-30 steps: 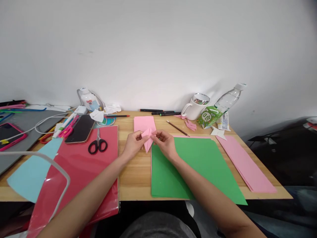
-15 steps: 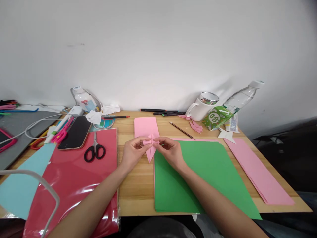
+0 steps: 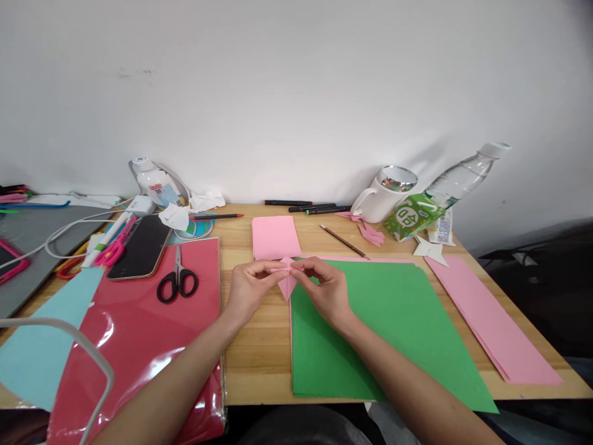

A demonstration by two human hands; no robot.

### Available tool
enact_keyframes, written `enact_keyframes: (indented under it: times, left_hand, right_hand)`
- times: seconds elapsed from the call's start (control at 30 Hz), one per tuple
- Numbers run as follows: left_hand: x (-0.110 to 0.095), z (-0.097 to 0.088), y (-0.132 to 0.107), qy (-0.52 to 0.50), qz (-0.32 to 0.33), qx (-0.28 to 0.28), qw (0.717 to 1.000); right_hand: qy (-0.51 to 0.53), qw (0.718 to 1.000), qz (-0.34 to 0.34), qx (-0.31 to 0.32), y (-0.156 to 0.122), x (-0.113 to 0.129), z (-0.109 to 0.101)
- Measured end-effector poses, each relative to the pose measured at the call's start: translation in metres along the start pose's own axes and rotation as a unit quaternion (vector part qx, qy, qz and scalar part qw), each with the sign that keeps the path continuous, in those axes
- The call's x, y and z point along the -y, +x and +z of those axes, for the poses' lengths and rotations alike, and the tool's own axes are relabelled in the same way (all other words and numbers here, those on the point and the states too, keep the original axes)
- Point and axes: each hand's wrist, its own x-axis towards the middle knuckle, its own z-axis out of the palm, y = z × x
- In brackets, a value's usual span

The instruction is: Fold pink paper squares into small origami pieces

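Two hands meet mid-table | left hand [image 3: 250,285], right hand [image 3: 324,285] pinch folded pink paper [image 3: 288,279] | fingers curled

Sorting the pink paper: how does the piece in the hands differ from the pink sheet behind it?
The folded piece is small and creased to a downward point; the pink sheet is larger, flat and rectangular. The folded piece is pinched between the left hand and right hand; the pink sheet lies on the table. Both are the same pink.
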Motion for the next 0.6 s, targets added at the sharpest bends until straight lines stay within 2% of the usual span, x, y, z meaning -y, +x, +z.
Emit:
enact_keyframes:
  times: [0.23,0.37,0.47,0.6]
  left_hand:
    - [0.0021,-0.0001,0.0000,-0.001,0.003,0.013,1.000]
    - [0.0020,-0.0004,-0.0004,0.026,0.039,0.013,0.999]
    - [0.0013,-0.0006,-0.0007,0.044,0.070,0.009,0.997]
    - [0.0021,-0.0003,-0.0007,0.033,0.033,0.023,0.999]
  right_hand:
    - [-0.052,0.997,-0.049,0.023,-0.0004,0.0013,-0.0017]
    - [-0.071,0.995,-0.065,0.019,-0.0006,0.0017,-0.0015]
    - [-0.068,0.996,-0.056,0.016,-0.0009,0.0017,-0.0011]
    - [-0.056,0.997,-0.017,0.041,-0.0012,0.0028,-0.0010]
